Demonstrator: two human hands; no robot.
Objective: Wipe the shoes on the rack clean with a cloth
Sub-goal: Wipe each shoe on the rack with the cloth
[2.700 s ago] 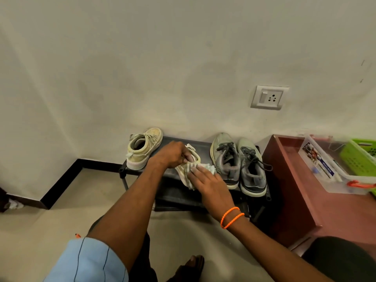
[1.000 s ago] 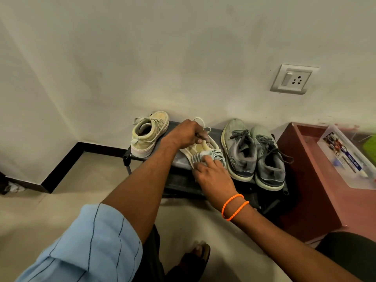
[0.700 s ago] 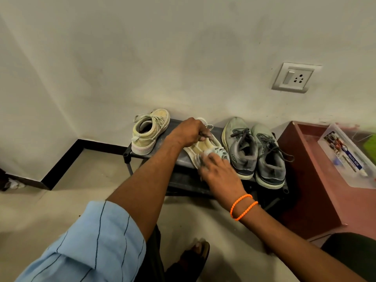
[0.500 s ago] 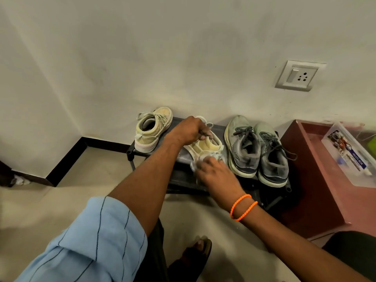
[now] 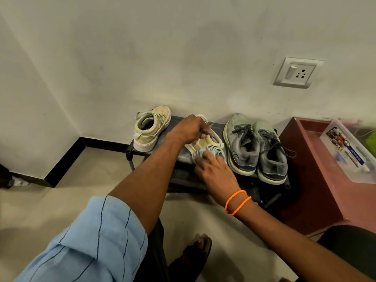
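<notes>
Four shoes sit on the low black shoe rack [image 5: 184, 159] against the wall in your head view. Your left hand [image 5: 188, 129] is curled round the collar of the cream sneaker [image 5: 205, 142] in the middle of the top shelf, steadying it. Your right hand [image 5: 215, 173], with two orange bands [image 5: 238, 202] at the wrist, holds the striped cloth [image 5: 211, 151] bunched under its fingers and pressed against the near end of that same sneaker. The two hands are close together, one at each end of the shoe, not touching.

At the rack's left end stands the matching cream high-top [image 5: 151, 129], upright, well apart from your hands. Just right of the shoe you are wiping lies a pair of grey running shoes [image 5: 256, 147], side by side, dark laces loose.

Right of the rack is a reddish-brown cabinet [image 5: 317, 180] carrying a clear plastic box [image 5: 352, 153]. A wall socket [image 5: 298, 72] sits above it. Your pale blue sleeve [image 5: 85, 245] fills the lower left corner.
</notes>
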